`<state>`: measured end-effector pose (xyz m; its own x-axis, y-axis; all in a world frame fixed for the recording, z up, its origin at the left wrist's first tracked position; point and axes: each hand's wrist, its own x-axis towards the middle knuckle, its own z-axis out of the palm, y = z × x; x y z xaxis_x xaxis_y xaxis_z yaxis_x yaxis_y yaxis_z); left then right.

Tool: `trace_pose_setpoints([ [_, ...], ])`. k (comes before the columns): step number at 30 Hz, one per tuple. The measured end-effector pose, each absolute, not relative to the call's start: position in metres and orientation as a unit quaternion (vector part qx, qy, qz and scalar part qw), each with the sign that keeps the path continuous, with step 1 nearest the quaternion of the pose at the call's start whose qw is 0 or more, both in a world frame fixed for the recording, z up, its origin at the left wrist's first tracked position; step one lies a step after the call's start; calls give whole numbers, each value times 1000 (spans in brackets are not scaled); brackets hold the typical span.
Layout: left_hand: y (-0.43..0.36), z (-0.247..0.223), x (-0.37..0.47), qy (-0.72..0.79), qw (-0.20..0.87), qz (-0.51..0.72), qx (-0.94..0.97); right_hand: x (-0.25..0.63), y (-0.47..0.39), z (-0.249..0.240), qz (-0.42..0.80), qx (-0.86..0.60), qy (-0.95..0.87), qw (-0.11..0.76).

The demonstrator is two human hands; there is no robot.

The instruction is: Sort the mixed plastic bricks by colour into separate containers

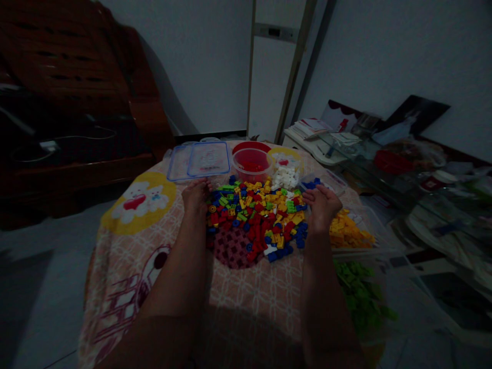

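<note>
A spread pile of mixed toy bricks (257,210) in red, yellow, blue, green and white lies on the patterned tablecloth (253,302). At the pile's left edge is my left hand (197,195); its fingers are dim, and whether they hold anything is unclear. My right hand (322,202) is raised at the right edge, between the pile and the yellow bricks, fingers apart with nothing visible in them. White bricks (285,177) are heaped behind the pile. Blue bricks (312,183) lie in a small clear tray just beyond my right hand.
Yellow bricks (348,229) and green bricks (359,294) fill clear boxes at the right. A round tub (251,163) with red bricks and blue-rimmed lids (208,159) stand at the back. A cluttered glass table (369,159) is beyond at right, a wooden bench (77,102) at left.
</note>
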<state>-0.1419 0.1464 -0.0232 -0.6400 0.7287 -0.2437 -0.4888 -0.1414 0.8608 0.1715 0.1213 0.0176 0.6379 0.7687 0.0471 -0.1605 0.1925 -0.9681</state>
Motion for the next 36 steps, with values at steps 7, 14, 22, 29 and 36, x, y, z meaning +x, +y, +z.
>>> trace_pose_setpoints([
  [7,148,-24,-141,514,405,749,108,162,103,33,385,-626,-563,377],
  [14,147,-24,-142,516,411,743,116,156,89,50,298,-645,-703,33],
  [22,144,-20,-140,519,406,743,115,142,88,47,332,-627,-705,-11],
  [29,144,-18,-140,514,407,746,114,149,95,27,372,-589,-706,126],
  [36,145,-21,-141,508,412,747,118,157,104,24,367,-613,-594,370],
])
